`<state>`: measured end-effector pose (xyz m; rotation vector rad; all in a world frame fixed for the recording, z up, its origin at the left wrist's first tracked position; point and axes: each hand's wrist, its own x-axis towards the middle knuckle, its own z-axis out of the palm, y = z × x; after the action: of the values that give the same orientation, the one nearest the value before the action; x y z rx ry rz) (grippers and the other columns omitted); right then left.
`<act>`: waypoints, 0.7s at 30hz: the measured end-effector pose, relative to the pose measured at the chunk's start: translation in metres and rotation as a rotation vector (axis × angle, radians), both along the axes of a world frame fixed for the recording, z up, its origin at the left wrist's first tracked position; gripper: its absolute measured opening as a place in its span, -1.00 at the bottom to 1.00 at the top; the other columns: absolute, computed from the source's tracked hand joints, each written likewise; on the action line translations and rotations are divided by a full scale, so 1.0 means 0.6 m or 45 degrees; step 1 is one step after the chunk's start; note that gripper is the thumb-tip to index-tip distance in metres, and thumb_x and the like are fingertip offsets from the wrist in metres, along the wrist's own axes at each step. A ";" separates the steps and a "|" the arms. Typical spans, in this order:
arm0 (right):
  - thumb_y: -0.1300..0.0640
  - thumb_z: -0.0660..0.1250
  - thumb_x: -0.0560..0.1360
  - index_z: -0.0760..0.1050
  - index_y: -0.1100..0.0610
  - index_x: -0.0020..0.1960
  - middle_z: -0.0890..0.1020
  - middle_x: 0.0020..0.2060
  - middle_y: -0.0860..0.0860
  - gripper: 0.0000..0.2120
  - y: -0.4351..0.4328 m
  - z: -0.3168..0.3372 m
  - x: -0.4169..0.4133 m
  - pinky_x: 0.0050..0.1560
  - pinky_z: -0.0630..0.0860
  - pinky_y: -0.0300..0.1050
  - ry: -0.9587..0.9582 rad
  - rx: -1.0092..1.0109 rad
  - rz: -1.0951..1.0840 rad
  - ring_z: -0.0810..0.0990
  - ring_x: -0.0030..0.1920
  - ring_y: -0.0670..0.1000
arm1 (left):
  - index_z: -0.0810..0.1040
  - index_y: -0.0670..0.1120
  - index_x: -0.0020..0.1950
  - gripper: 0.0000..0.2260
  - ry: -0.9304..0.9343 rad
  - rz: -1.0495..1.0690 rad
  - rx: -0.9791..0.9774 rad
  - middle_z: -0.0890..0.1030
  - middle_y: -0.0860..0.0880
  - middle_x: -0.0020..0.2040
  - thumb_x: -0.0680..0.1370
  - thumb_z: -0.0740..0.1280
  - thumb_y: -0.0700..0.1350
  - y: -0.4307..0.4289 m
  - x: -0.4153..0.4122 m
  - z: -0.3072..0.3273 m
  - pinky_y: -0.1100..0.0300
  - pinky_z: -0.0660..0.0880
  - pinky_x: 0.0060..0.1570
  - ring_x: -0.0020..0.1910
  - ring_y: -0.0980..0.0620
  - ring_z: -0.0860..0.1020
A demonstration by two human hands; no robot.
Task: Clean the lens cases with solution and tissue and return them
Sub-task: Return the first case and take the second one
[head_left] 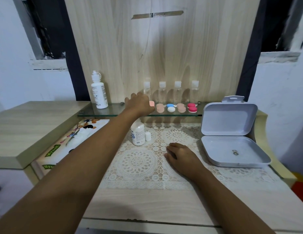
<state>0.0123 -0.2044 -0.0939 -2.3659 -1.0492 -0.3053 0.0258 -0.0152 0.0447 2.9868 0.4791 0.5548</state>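
**A:** The left arm is stretched fully forward, and the left hand [140,103] is held palm-down over the glass shelf [117,110], at the left end of the row of lens cases.

**B:** A pink lens case [152,104] is seen at that hand's right edge, partly covered by it. Whether it is gripped or only touched cannot be told, as the fingertips are hidden.

**A:** The right hand [179,155] is laid flat on the lace mat [137,161], fingers relaxed, nothing held.

**B:** Along the shelf to the right, four more are lined up: a peach lens case [160,108], a blue-and-white lens case [170,107], a second peach lens case [181,107] and a red lens case [192,107].

**A:** Behind them, four clear bottles [162,93] with white caps are stood against the wooden panel. A tall solution bottle [99,93] is placed at the shelf's left end.

**B:** On the mat, a smaller white bottle [138,134] is stood under the left forearm, its top hidden, with a white cap [148,136] just beside it. A tissue box [71,141] is lying at the left. At the right, a white hinged box [232,149] is opened, and a small metal piece [235,152] is seen in its base.
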 end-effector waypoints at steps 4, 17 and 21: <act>0.03 0.22 0.53 0.53 0.22 -0.09 0.56 -0.12 0.05 -0.74 0.000 0.001 -0.002 -0.06 0.44 -0.08 0.003 0.020 -0.001 0.51 -0.11 0.06 | 0.60 -0.10 0.11 -0.70 -0.127 -0.088 -0.172 0.55 -0.07 0.12 0.51 0.28 0.05 -0.011 -0.029 0.020 0.01 0.25 0.09 0.11 -0.08 0.45; 0.13 0.20 0.53 0.53 0.23 -0.09 0.59 -0.13 0.08 -0.80 0.000 0.005 -0.003 -0.10 0.43 -0.06 0.093 0.104 -0.006 0.52 -0.10 0.08 | 0.56 -0.06 0.14 -0.77 0.106 -0.493 -0.411 0.48 0.10 -0.07 0.51 0.31 -0.05 -0.048 -0.164 -0.094 0.37 0.30 -0.29 -0.21 0.30 0.39; 0.13 0.20 0.56 0.49 0.12 0.26 0.56 0.17 0.06 -0.71 0.000 0.013 -0.001 0.14 0.32 -0.22 0.257 0.204 -0.071 0.48 0.19 0.03 | 0.58 -0.04 0.14 -0.75 0.248 -0.483 -0.481 0.52 0.07 -0.04 0.49 0.29 -0.06 -0.044 -0.158 -0.140 0.24 0.46 -0.14 -0.13 0.18 0.48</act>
<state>0.0118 -0.2043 -0.0861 -2.2316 -0.8340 -0.1599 -0.0691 -0.0417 -0.0395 2.6716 0.0130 0.1221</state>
